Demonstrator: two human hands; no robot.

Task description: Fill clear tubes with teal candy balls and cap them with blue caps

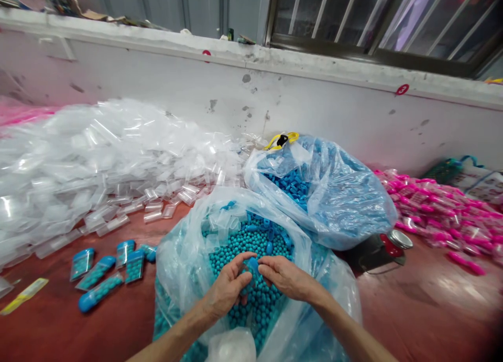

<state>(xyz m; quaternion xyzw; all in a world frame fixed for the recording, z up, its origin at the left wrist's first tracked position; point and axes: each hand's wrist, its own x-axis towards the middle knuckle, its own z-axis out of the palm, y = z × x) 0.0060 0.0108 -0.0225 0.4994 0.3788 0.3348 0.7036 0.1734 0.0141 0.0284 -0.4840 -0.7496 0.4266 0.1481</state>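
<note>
Over an open plastic bag (176, 231) of teal beads (239, 249), my two hands meet. My left hand (231, 283) is closed around a small clear container, mostly hidden by the fingers. My right hand (285, 276) pinches a blue cap (253, 265) at the container's top; whether it is fully seated cannot be made out. Loose blue caps (269, 241) and several empty clear containers (223, 223) lie on the beads inside the bag. Filled containers with blue caps (102, 273) rest on the red table (129, 325) to the left.
A large heap of clear containers (118, 157) covers the back left. Behind the bead bag stands another bag (346, 194) holding blue caps. Pink-capped packs (451, 210) are piled at right, near a dark jar with a silver lid (401, 239). A white wall (188, 95) bounds the back.
</note>
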